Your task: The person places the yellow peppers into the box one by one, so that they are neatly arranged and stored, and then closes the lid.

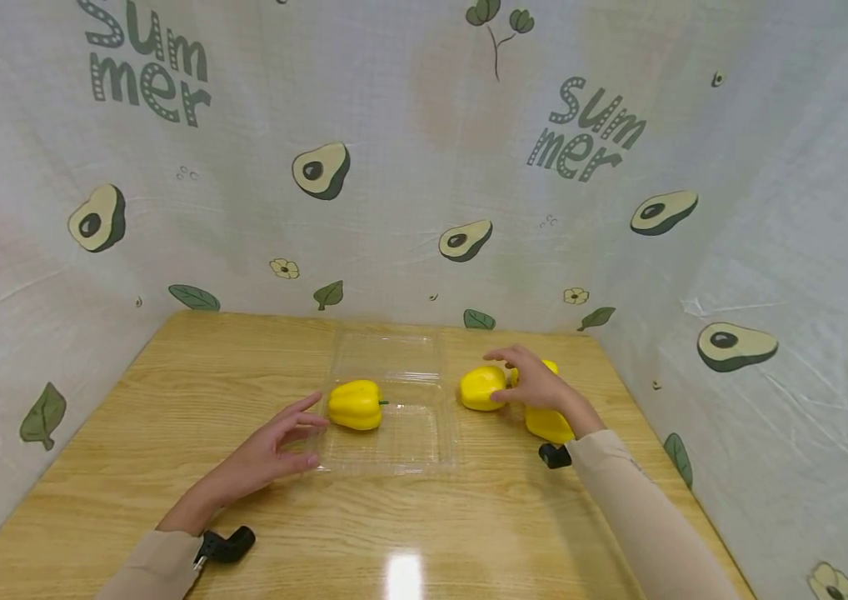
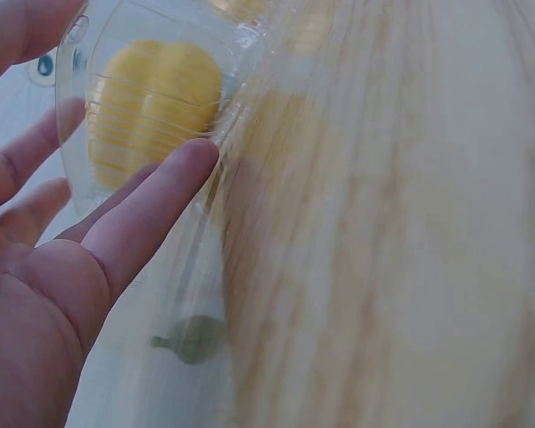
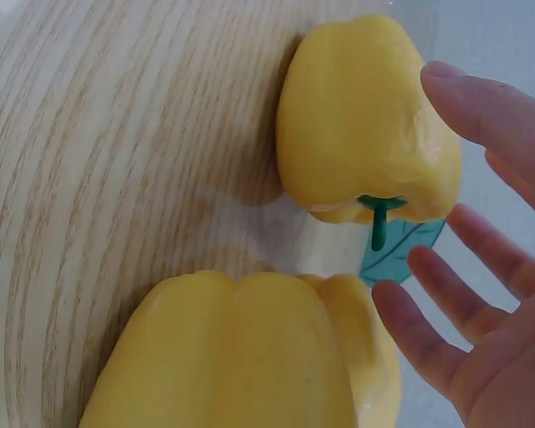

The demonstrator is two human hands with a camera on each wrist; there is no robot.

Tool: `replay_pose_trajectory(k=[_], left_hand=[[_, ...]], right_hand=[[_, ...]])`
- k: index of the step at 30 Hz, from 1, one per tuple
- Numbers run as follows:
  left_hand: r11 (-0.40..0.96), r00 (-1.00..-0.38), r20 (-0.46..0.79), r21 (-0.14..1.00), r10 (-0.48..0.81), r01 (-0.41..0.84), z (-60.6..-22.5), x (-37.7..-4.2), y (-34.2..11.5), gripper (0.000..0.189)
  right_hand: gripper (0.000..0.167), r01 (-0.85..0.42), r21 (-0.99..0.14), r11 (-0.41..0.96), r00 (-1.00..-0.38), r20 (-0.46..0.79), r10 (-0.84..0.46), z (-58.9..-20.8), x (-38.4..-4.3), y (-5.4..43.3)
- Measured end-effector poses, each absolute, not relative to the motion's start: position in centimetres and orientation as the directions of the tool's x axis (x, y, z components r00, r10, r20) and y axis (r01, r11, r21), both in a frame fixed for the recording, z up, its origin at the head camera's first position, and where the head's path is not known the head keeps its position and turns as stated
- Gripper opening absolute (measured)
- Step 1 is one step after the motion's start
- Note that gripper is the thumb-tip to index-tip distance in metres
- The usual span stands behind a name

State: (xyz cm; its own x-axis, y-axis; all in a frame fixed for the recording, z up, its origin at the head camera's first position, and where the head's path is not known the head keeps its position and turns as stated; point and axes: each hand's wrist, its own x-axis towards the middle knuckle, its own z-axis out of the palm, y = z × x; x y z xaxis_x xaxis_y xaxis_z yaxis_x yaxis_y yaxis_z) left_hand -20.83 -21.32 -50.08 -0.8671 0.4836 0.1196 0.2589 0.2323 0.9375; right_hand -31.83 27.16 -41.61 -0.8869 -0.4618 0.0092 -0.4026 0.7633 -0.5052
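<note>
Right hand [image 1: 532, 383] at a loose yellow pepper [image 1: 480, 389], left hand [image 1: 271, 450] beside the clear container [image 1: 412, 463].

From my end, the right fingers look spread and curved about the loose yellow pepper, gripping nothing; it sits on the desk [image 1: 207, 375], right of the container. Just right of it are a near pepper [image 1: 548, 426] and a far pepper [image 1: 551, 366]. The left fingers are loosely spread at the container's left wall; through clear plastic I can't be sure they touch it. An inside pepper [image 1: 355, 406] lies in its left half, stem to the right. I'd worry that fingers closing unevenly could roll the rounded pepper away, that the crowded neighbours could get knocked, or that a stray left-hand push could slide the light-looking container.
</note>
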Motion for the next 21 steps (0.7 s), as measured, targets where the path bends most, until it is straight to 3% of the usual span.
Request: replay_pose_trajectory(k=[21], left_hand=[[0.223,-0.860,0.143,0.933,0.490,0.283,-50.2,-20.9,-21.4,0.049]], right_hand=[[0.068,-0.396,-0.520,0.757,-0.874,-0.041,-0.485,-42.9,-32.4,26.8]])
